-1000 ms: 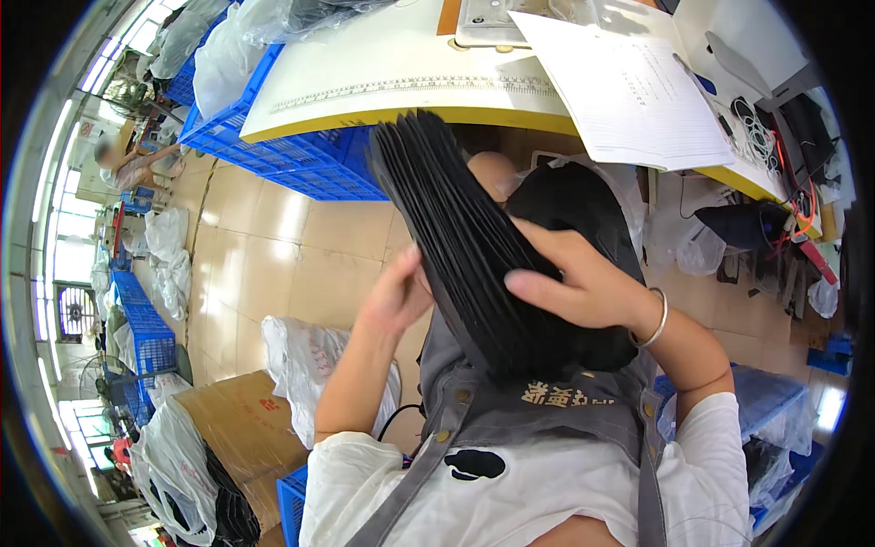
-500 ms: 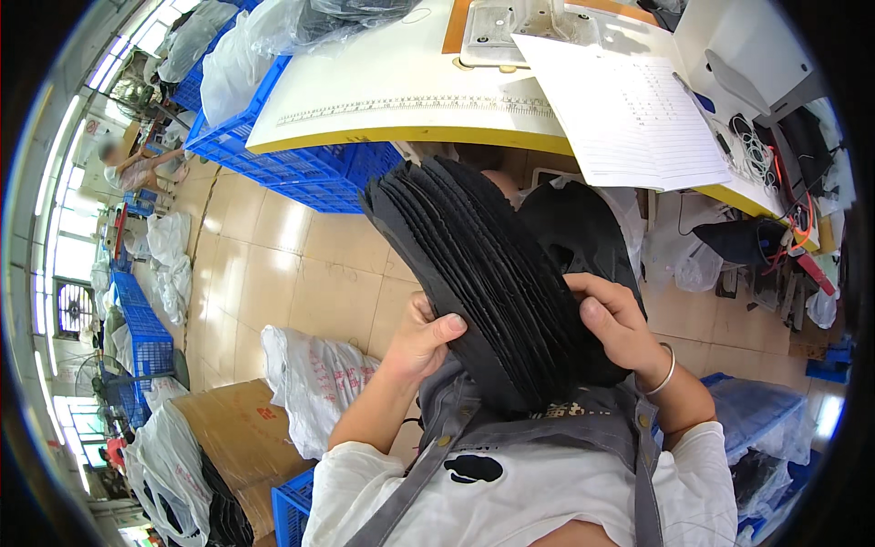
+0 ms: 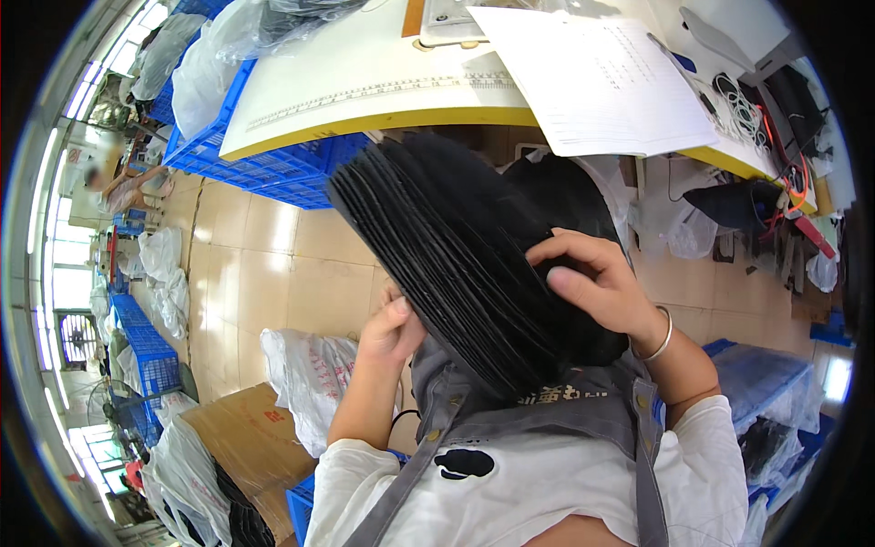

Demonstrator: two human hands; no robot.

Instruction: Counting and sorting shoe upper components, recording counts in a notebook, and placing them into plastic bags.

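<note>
A thick stack of black fabric pieces (image 3: 447,246) leans at a slant in front of my chest, its many layered edges fanned along the left side. My left hand (image 3: 392,326) is closed on the lower left edge, thumb on the near side, most of its fingers hidden. On the right, my right hand (image 3: 602,281) has its bent fingers and thumb at the stack's right edge, with a small gap between thumb and forefinger. More black material (image 3: 574,196) shows behind the stack, under the table edge; where it ends is hard to see.
Ahead stands a white table (image 3: 365,87) with a yellow edge and printed ruler. On it lie a lined paper sheet (image 3: 592,91) and white cables (image 3: 740,109). Blue crates (image 3: 246,169), a cardboard box (image 3: 251,447) and plastic bags (image 3: 305,378) surround me. Another person (image 3: 123,190) sits far left.
The stack has tilted further left and its layers lie closer together. My left hand has shifted left along its edge; my right hand has moved up and left, with its fingers spread a little more.
</note>
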